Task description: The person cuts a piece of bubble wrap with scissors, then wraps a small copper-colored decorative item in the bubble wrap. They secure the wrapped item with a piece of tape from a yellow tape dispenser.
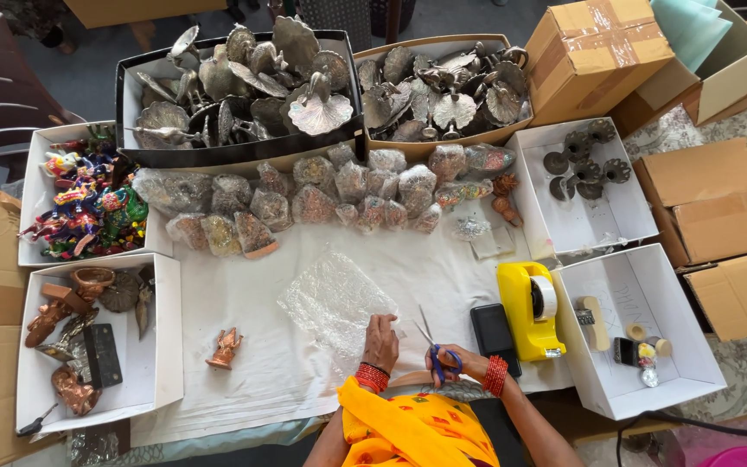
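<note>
— What do the hands hold?
— The right hand (453, 359) has its grip closed on scissors (432, 350); the left hand (381, 342) pins bubble wrap (335, 298) flat just beyond.
— Farther out?
— Left, a copper figurine (225, 348); right, a yellow tape dispenser (530, 310).

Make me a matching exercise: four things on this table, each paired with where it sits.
Things:
1. yellow tape dispenser
2. small copper-coloured figurine
3. blue-handled scissors
4. clear bubble wrap sheet

Places:
A. in the right hand
B. under the left hand
C. beside the black rectangular case
D. alone on the white cloth, left of the hands

Pairs: 1-C, 2-D, 3-A, 4-B
</note>
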